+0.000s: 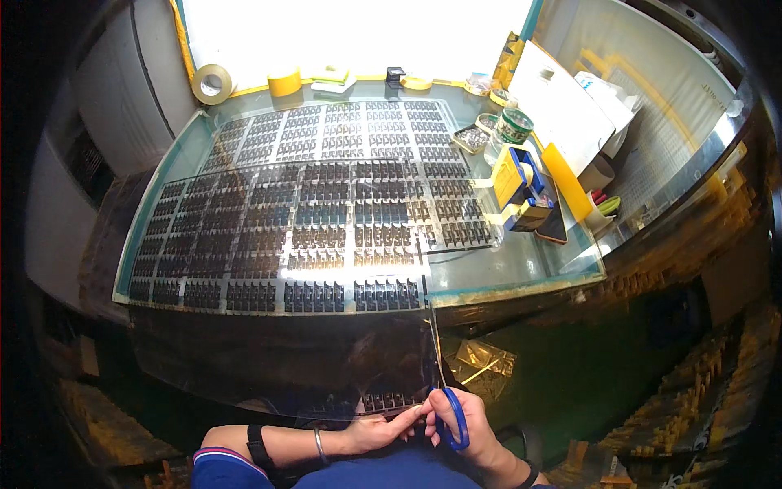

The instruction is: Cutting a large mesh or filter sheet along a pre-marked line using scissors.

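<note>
A large dark, see-through film sheet (269,354) printed with rows of small black patterns lies over the glass tabletop and hangs past its front edge toward my body. My left hand (376,432) is closed at the sheet's near edge, thumb pointing right, its fingertips partly hidden. With my right hand (481,432) I hold scissors (459,417) by their blue handles, the blades pointing away from me along the sheet's right edge. Both hands meet at the sheet's near right corner. Beneath it on the table is another patterned sheet (444,175).
A blue-and-yellow tape dispenser (513,183) stands on the right, beside a green-lidded jar (513,126) and a box of small metal parts (470,138). Tape rolls (285,81) line the back below a bright panel (350,37). A clear plastic bag (486,359) lies below the table's front edge.
</note>
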